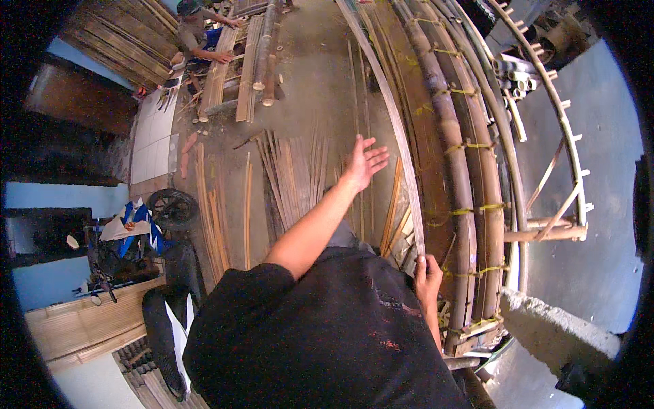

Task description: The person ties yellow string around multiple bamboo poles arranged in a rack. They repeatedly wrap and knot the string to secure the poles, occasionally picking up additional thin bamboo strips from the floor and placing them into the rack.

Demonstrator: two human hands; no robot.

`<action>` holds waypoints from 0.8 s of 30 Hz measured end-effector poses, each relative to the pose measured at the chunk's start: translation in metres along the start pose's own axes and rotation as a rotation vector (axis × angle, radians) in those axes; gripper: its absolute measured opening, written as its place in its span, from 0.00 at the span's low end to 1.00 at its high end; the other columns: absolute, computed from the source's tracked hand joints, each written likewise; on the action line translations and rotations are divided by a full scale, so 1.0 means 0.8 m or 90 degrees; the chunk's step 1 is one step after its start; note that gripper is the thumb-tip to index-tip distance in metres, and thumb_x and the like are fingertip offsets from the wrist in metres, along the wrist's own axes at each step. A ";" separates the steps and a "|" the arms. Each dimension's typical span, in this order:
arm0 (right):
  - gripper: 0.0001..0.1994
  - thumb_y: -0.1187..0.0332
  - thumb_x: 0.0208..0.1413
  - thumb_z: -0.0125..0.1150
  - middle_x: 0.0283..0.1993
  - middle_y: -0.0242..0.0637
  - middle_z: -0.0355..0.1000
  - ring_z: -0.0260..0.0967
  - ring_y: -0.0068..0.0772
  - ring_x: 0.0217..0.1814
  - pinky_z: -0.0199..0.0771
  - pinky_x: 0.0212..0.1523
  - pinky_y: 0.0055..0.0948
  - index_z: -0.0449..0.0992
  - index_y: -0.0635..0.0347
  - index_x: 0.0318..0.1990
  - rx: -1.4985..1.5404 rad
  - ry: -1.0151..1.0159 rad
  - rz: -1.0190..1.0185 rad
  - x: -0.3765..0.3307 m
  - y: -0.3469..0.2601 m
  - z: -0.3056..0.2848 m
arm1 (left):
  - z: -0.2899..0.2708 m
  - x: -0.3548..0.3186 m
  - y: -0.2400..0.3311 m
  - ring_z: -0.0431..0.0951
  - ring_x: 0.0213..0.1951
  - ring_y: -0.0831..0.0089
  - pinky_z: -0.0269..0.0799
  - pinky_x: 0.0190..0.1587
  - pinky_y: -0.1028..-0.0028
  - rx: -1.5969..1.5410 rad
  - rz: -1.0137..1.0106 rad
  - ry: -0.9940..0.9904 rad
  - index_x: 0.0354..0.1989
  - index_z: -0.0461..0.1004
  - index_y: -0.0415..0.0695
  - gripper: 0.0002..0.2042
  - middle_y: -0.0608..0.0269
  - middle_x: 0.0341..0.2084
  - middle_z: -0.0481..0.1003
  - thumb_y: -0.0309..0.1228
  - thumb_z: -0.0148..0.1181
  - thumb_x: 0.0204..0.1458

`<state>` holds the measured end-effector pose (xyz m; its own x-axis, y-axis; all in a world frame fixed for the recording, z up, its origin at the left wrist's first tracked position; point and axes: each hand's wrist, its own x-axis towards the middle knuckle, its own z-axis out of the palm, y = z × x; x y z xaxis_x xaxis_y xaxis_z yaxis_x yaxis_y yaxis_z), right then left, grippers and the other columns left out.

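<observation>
You are standing over a workshop floor and handling a long bamboo strip (395, 129), a thin pale slat which is running from about 5 o'clock of the picture up to 12 o'clock, bending with the lens. Your right hand (428, 271) is closing its fingers around the lower end of this strip, at about 4 o'clock from the centre, just beside the bamboo frame (463, 170). Your left hand (364, 163) is stretching forward with the fingers spread apart and holding nothing; it is hovering near the strip, just at its left, but I cannot tell if it is touching it.

The frame is lying at 2 to 4 o'clock: several thick dark poles tied side by side with yellow bindings (470, 144). On the floor at 11 o'clock from your left hand a bundle of split slats (293, 170) is lying loose. Far away at 11 o'clock of the picture another person (197, 37) is working at some planks, well apart from you.

To my judgement, you are in the step of positioning the strip along the frame: one end is held, the rest is not yet guided. The next move is probably asking the free hand to take the strip higher up, so that the long flexible piece is not swinging, and then to press it against the poles where the bindings are.
</observation>
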<state>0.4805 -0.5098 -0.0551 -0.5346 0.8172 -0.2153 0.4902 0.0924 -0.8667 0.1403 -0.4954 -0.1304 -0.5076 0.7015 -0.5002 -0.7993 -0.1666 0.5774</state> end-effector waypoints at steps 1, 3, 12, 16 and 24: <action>0.14 0.63 0.63 0.51 0.21 0.48 0.65 0.61 0.37 0.21 0.63 0.25 0.36 0.69 0.66 0.29 -0.087 0.012 -0.014 0.005 -0.002 0.001 | 0.016 0.018 0.009 0.73 0.52 0.59 0.69 0.54 0.58 -0.048 0.004 0.005 0.61 0.60 0.46 0.36 0.48 0.51 0.71 0.64 0.42 0.56; 0.15 0.62 0.63 0.52 0.22 0.52 0.64 0.61 0.44 0.21 0.63 0.26 0.38 0.70 0.66 0.30 -0.145 0.014 -0.045 0.013 -0.015 0.007 | 0.018 0.073 0.018 0.74 0.50 0.59 0.70 0.53 0.56 -0.126 0.008 0.014 0.59 0.60 0.48 0.36 0.49 0.48 0.73 0.66 0.40 0.55; 0.18 0.57 0.61 0.54 0.29 0.58 0.70 0.71 0.57 0.33 0.69 0.36 0.43 0.74 0.67 0.40 -0.255 -0.182 0.229 0.056 -0.068 0.039 | -0.030 0.197 -0.016 0.76 0.29 0.71 0.76 0.28 0.67 0.035 -0.155 0.092 0.45 0.66 0.48 0.10 0.63 0.29 0.75 0.40 0.46 0.64; 0.24 0.56 0.58 0.56 0.46 0.61 0.69 0.69 0.63 0.47 0.71 0.44 0.51 0.68 0.68 0.54 -0.614 -0.203 0.093 0.160 -0.128 0.064 | -0.087 0.238 -0.054 0.77 0.31 0.68 0.76 0.33 0.63 0.011 -0.362 0.065 0.46 0.68 0.45 0.11 0.60 0.29 0.75 0.37 0.48 0.62; 0.26 0.54 0.56 0.58 0.50 0.62 0.69 0.67 0.62 0.53 0.68 0.52 0.49 0.69 0.68 0.55 -0.447 0.012 -0.105 0.426 -0.220 0.210 | -0.087 0.269 -0.047 0.75 0.43 0.65 0.71 0.45 0.59 0.035 -0.383 -0.456 0.48 0.70 0.46 0.13 0.60 0.40 0.76 0.36 0.55 0.57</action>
<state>0.0965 -0.3435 -0.0512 -0.6305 0.7706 -0.0932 0.7345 0.5535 -0.3927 0.0393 -0.3863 -0.3045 0.3198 0.9221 -0.2179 -0.8376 0.3827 0.3899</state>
